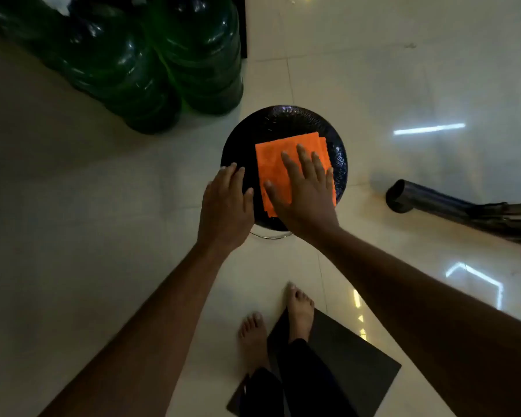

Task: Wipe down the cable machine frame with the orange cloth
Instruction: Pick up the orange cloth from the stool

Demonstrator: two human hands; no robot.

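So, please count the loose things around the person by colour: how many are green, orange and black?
Green: 2, the water jugs
Orange: 1, the folded cloth under the right hand
Black: 2, the round stool seat and the floor mat
Total: 5

Cloth (278, 164): bright orange, folded into a flat, roughly square pad of several layers, their edges stepped along the far right side and frayed at the near corner. It lies spread on top of a round black stool seat (286, 123), slightly rotated so one corner points away. The right hand (306, 191) rests flat upon its near right portion, fingers straight and splayed, covering that quarter; the far and left parts of the cloth extend beyond the fingertips and remain exposed. The left hand (226, 206) lies just beside the cloth's left edge, on the seat rim, apart from the fabric.
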